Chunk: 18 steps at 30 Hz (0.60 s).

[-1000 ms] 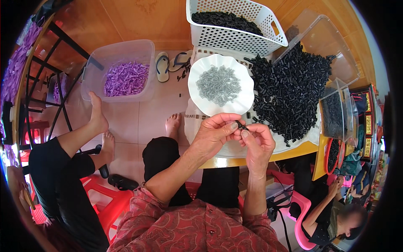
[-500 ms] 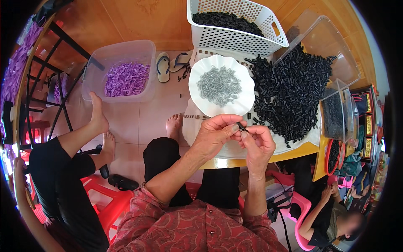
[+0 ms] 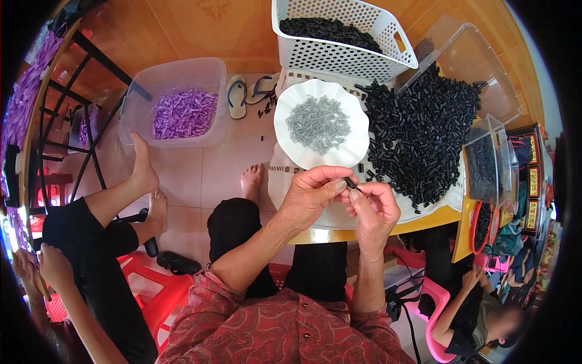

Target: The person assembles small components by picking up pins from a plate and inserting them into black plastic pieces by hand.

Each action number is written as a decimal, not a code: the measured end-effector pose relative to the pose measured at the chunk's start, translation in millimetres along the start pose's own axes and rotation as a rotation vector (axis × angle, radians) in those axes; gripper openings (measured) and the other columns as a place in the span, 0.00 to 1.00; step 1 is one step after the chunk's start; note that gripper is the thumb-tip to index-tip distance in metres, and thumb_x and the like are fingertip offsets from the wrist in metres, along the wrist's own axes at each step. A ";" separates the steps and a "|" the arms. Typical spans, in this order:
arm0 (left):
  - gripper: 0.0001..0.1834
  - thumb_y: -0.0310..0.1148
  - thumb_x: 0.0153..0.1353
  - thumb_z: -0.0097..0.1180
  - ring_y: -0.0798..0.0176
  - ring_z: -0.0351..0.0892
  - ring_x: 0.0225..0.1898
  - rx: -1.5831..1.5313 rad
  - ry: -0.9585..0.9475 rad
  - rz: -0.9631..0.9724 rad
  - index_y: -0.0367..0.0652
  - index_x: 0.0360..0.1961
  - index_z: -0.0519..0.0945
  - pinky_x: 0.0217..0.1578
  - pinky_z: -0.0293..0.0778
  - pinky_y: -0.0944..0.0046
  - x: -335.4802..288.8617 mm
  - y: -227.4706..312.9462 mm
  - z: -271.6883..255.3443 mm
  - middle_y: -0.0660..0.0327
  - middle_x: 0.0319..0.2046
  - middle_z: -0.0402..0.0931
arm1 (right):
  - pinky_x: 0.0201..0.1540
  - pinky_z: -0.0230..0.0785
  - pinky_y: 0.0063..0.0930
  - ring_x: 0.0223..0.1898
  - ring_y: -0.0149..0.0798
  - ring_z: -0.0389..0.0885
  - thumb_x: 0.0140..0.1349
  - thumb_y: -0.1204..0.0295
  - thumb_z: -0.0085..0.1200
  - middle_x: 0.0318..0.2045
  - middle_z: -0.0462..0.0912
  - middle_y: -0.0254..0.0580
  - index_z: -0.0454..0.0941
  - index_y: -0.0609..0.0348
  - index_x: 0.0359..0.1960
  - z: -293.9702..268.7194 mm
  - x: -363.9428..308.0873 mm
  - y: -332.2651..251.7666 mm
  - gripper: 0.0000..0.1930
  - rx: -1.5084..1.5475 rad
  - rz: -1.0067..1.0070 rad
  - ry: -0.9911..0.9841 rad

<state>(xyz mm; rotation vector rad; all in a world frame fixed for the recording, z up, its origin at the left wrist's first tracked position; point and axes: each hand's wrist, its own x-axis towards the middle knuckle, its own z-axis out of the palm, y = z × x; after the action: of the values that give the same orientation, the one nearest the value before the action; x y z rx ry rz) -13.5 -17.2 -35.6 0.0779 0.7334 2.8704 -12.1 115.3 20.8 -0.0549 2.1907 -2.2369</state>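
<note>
**Left hand (image 3: pixel 312 197) and right hand (image 3: pixel 374 215) both stuck on one tiny black piece (image 3: pixel 350 182)**

So both hands had it pinched, thumbs against fingertips, with the piece right between them. The fingers hid most of it, so I couldn't tell its exact shape or whether it was one part or two. It sat in front of the wavy white plate (image 3: pixel 359 124), just left of the nearest bits of the black pile (image 3: pixel 418 133).

Biggest risk imo: a slip. Something that small, held by fingertip only, could've popped out if one thumb pushed harder than the other. Landing in the black pile, good luck finding it. Landing among the clear pieces (image 3: pixel 318 124), at least it'd show. A knuckle lifting carelessly could also have nudged the plate rim, since the left fingers overlapped it from this angle (height gap unclear).

Edges: the yellow table edge (image 3: pixel 424 223) ran under the right wrist, so a drop toward the body meant lap or floor (image 3: pixel 182 170). The pile crowded the right side, and the white basket (image 3: pixel 339 56) walled off the back. Easiest elbow room was left, or back toward the lap.
</note>
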 end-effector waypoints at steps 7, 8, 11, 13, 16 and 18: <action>0.12 0.22 0.66 0.48 0.68 0.78 0.38 0.126 0.031 0.051 0.38 0.49 0.78 0.42 0.78 0.64 -1.1 -0.1 -0.4 0.53 0.44 0.78 | 0.27 0.72 0.15 0.26 0.25 0.80 0.57 0.86 0.55 0.28 0.82 0.40 0.73 0.66 0.33 5.7 -0.6 -3.0 0.05 -0.071 -0.063 0.038; 0.12 0.22 0.66 0.48 0.68 0.79 0.38 0.136 0.033 0.055 0.38 0.49 0.78 0.42 0.78 0.64 -1.1 0.0 -0.2 0.53 0.43 0.78 | 0.27 0.72 0.15 0.26 0.25 0.80 0.57 0.86 0.55 0.28 0.82 0.40 0.73 0.66 0.33 5.8 -0.6 -3.2 0.05 -0.072 -0.063 0.038; 0.11 0.23 0.65 0.50 0.71 0.78 0.36 0.184 0.061 0.073 0.35 0.47 0.78 0.39 0.78 0.70 -0.8 0.5 1.3 0.59 0.40 0.79 | 0.27 0.70 0.14 0.25 0.24 0.78 0.56 0.86 0.55 0.28 0.81 0.40 0.73 0.67 0.32 6.8 -0.4 -1.9 0.05 -0.080 -0.062 0.033; 0.10 0.23 0.65 0.51 0.71 0.78 0.36 0.233 0.071 0.069 0.36 0.46 0.79 0.39 0.78 0.71 -1.2 1.1 1.0 0.59 0.39 0.79 | 0.26 0.69 0.14 0.25 0.24 0.77 0.56 0.86 0.55 0.27 0.81 0.40 0.74 0.67 0.32 7.3 -0.7 -0.9 0.05 -0.101 -0.122 0.028; 0.10 0.23 0.64 0.51 0.72 0.78 0.36 0.276 0.082 0.068 0.36 0.46 0.79 0.38 0.77 0.71 -1.3 1.0 0.9 0.60 0.38 0.80 | 0.26 0.69 0.14 0.25 0.23 0.77 0.56 0.86 0.55 0.27 0.81 0.40 0.74 0.67 0.32 5.9 -1.2 1.3 0.05 -0.116 -0.126 0.028; 0.10 0.23 0.64 0.51 0.72 0.78 0.36 0.268 0.083 0.069 0.36 0.46 0.79 0.38 0.77 0.71 -1.1 0.8 0.5 0.61 0.38 0.80 | 0.25 0.68 0.14 0.24 0.23 0.77 0.56 0.85 0.56 0.27 0.81 0.39 0.74 0.67 0.33 6.6 -1.2 0.9 0.05 -0.108 -0.113 0.028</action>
<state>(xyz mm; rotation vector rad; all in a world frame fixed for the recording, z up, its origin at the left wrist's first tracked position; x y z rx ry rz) -12.5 -17.9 -34.8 0.0188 1.1505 2.8346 -10.8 108.7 20.1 -0.1523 2.3787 -2.1850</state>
